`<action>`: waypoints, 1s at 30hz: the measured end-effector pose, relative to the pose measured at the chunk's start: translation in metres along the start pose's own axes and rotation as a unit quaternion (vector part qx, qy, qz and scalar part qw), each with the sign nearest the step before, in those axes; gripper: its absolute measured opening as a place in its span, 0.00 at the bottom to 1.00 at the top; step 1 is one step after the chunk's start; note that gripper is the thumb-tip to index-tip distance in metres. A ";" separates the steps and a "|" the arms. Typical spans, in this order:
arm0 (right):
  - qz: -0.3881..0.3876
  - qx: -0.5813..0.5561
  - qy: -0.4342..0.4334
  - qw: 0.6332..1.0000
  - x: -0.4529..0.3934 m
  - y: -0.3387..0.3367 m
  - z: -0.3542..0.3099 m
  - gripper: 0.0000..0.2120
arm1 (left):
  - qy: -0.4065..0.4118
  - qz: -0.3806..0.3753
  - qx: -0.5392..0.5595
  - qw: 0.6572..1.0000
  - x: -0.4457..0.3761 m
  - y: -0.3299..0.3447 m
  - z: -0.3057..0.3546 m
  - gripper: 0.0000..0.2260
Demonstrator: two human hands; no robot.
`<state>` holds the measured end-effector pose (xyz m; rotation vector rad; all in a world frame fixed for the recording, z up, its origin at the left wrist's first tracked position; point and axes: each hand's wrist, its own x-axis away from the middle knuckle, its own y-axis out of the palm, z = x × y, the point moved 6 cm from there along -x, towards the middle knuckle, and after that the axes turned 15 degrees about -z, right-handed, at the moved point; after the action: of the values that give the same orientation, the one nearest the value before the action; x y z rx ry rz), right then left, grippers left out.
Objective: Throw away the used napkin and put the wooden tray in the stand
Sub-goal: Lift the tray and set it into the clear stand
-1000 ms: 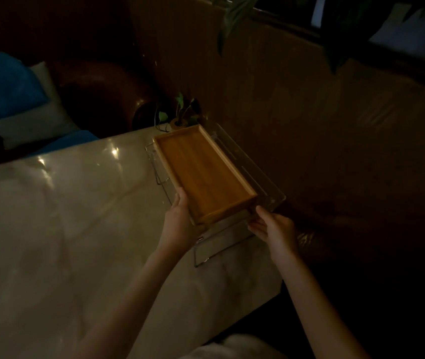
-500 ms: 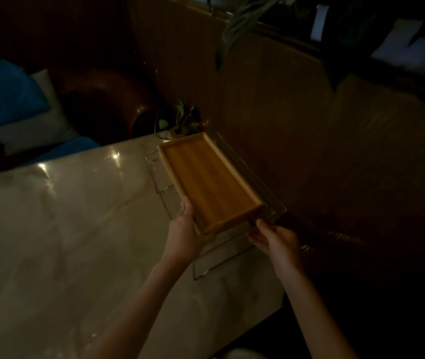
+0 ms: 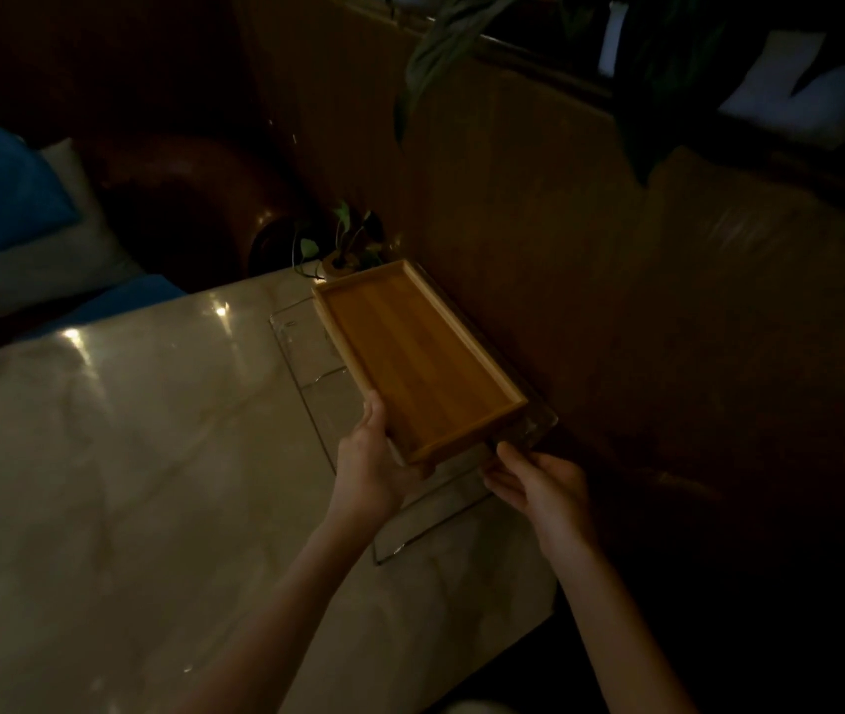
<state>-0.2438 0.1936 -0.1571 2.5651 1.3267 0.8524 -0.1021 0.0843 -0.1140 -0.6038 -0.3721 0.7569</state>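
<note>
At the desk's point(image 3: 127, 481) two o'clock corner, against the dark wall, the wooden tray point(image 3: 418, 360) lies tilted in the clear stand point(image 3: 307, 347), its long axis running from eleven to five o'clock. The left hand point(image 3: 366, 463) grips the tray's near corner, thumb over the rim; the right hand point(image 3: 539, 481) sits at five o'clock with fingers point(image 3: 505, 456) curled at the stand's near edge, though whether they pinch anything I cannot tell. No napkin is visible. Probably light and rigid, the tray is best held by its raised rims; the transparent stand looks slippery and brittle.
</note>
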 end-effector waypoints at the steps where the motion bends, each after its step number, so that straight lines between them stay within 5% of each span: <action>1: -0.002 -0.001 -0.002 1.000 0.000 0.000 0.000 0.05 | 0.000 0.003 -0.002 1.000 -0.001 0.001 0.001 0.45; 23: -0.011 0.044 -0.019 0.999 -0.003 -0.001 -0.003 0.06 | -0.019 0.017 -0.012 1.000 -0.009 0.012 0.007 0.46; 27: -0.015 0.207 -0.022 0.978 0.002 0.000 -0.012 0.09 | -0.006 -0.035 -0.022 0.999 -0.007 0.012 0.004 0.47; 30: 0.065 0.479 -0.085 0.871 0.017 0.004 -0.037 0.13 | 0.003 -0.084 0.026 0.996 -0.002 0.005 -0.004 0.46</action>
<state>-0.2535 0.1988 -0.1174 3.3353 1.8514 -0.1318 -0.1040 0.0842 -0.1209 -0.5193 -0.3910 0.6018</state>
